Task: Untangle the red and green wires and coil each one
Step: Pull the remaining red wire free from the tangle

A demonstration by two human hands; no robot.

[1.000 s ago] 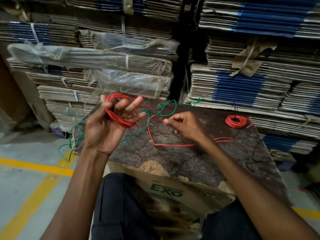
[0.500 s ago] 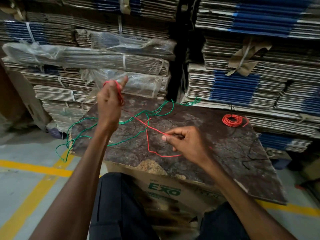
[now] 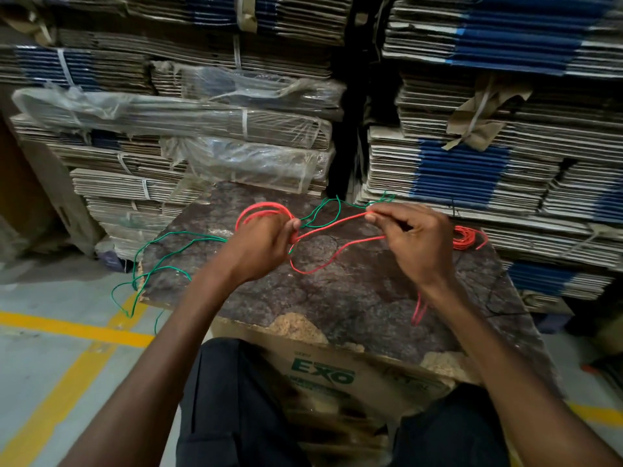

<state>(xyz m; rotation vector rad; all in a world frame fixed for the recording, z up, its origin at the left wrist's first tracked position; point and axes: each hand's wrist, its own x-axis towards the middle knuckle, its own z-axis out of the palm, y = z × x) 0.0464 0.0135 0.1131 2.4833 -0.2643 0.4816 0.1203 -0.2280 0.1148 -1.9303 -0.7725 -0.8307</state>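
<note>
Head view, only one there is: red wire (image 3: 337, 224) about half coiled by my read, several loops already gathered at the left hand (image 3: 259, 246), which grips that partial coil with fingers curled round it, loops arching over the knuckles. Right hand (image 3: 416, 244) pinches the same red wire at the fingertips, a taut run spanning between the two hands, hands apart, both raised just above the tabletop (image 3: 354, 298). Below that run a slack red loop sags onto the tabletop, and a further red tail shows by the right wrist, so there's more red left to wind in. Green wire (image 3: 168, 264) not coiled at all: it sprawls loose across the tabletop's left side, hangs over the left edge toward the floor, and its far end runs behind the hands toward the back edge. It passes close by the left hand near the thumb; can't tell whether it's still crossed with the red there or just lying under it. A separate small red coil (image 3: 467, 239) sits on the tabletop just beyond the right hand, finished-looking, untouched. Left to do: finish the red, check the crossing at the thumb, then coil the green from scratch
</note>
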